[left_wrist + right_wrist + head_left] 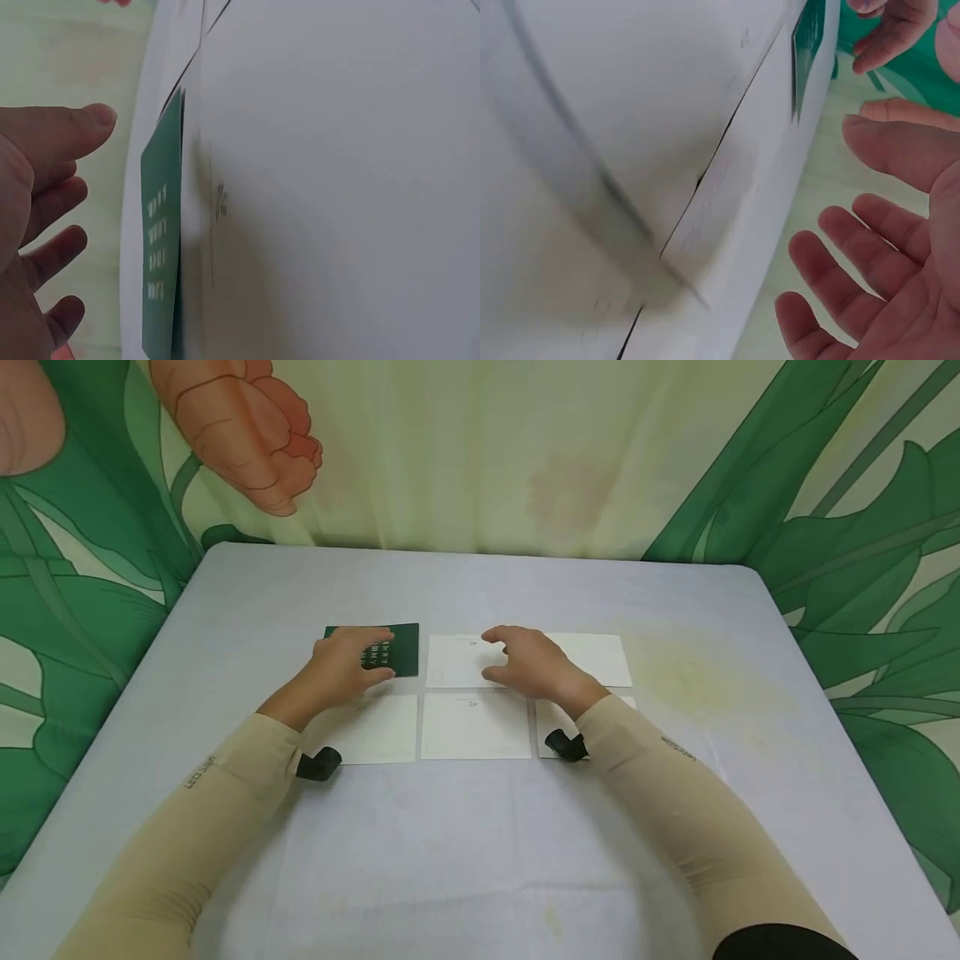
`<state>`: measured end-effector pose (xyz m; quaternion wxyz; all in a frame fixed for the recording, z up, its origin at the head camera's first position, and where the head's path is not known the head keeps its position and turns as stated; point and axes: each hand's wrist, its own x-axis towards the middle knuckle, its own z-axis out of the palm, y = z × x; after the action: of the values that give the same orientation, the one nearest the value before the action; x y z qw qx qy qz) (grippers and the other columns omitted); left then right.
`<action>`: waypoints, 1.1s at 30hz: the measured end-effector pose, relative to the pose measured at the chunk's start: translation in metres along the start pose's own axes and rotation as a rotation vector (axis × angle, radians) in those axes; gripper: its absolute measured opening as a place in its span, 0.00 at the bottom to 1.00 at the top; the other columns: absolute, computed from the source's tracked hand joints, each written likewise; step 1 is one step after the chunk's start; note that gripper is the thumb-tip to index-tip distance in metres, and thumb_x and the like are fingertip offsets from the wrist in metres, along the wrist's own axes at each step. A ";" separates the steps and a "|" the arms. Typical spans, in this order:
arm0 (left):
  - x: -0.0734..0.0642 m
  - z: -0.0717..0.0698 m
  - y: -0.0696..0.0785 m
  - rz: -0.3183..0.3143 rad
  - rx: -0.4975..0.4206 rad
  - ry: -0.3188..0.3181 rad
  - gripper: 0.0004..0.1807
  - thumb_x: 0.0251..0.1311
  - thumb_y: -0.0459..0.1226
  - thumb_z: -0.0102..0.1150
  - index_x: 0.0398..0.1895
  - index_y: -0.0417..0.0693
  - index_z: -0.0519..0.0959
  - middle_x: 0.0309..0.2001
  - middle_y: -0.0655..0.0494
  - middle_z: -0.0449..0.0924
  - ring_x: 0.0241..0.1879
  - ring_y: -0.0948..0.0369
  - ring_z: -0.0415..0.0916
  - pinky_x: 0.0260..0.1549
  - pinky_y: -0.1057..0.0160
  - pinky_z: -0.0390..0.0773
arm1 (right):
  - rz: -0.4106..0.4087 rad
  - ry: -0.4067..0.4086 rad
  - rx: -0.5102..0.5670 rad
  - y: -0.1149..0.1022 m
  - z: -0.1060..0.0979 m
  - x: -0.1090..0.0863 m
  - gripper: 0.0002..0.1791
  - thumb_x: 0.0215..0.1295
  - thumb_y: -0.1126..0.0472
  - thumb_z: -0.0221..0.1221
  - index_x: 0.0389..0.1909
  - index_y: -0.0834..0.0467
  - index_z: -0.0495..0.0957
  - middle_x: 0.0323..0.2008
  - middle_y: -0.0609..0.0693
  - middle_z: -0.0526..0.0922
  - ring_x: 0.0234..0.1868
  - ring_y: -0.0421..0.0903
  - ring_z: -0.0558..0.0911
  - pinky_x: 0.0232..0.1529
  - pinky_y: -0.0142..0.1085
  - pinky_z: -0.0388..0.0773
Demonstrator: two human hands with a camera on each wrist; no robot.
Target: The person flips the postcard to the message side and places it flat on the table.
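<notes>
At the back left of a two-row card layout lies a dark green card [406,650] with light lettering. My left hand [343,662] hovers over it, thumb and fingers spread apart with nothing between them; the left wrist view shows the green card [161,240] beyond the palm. Over the back row, my right hand [536,664] hangs above the white cards, thumb apart from loosely bent fingers. It overlaps the back middle white card [453,662] and the back right white card [596,656]. In the right wrist view the right hand [877,270] holds nothing.
The front row has a left white card [382,735], a middle white card [475,727] and a right white card [551,718], partly under my right wrist. A white cloth covers the table [450,843]. A leaf-patterned curtain [480,460] hangs behind it.
</notes>
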<state>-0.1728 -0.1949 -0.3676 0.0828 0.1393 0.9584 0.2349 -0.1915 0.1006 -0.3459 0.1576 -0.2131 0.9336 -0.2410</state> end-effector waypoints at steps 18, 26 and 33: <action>-0.011 -0.018 -0.051 -0.210 0.021 -0.085 0.41 0.60 0.43 0.71 0.75 0.49 0.64 0.73 0.36 0.59 0.73 0.37 0.48 0.66 0.33 0.48 | -0.047 -0.066 -0.152 -0.043 0.040 0.060 0.36 0.65 0.54 0.63 0.74 0.53 0.65 0.70 0.49 0.70 0.72 0.51 0.65 0.68 0.47 0.62; -0.009 -0.018 -0.057 -0.208 0.033 -0.095 0.38 0.62 0.42 0.68 0.75 0.48 0.65 0.72 0.36 0.60 0.72 0.39 0.49 0.64 0.35 0.50 | -0.026 -0.062 -0.184 -0.063 0.051 0.076 0.36 0.66 0.51 0.63 0.74 0.53 0.65 0.68 0.52 0.71 0.67 0.50 0.68 0.66 0.49 0.64; -0.008 -0.017 -0.054 -0.220 0.078 -0.145 0.35 0.64 0.41 0.64 0.74 0.45 0.65 0.71 0.34 0.62 0.70 0.37 0.54 0.61 0.35 0.56 | -0.012 -0.091 -0.183 -0.069 0.060 0.082 0.36 0.67 0.48 0.63 0.73 0.52 0.66 0.65 0.53 0.74 0.62 0.50 0.70 0.64 0.48 0.64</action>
<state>-0.1817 -0.2503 -0.3775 0.1715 0.0529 0.9678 0.1762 -0.2159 -0.0162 -0.3754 0.1782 -0.2428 0.9424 -0.1458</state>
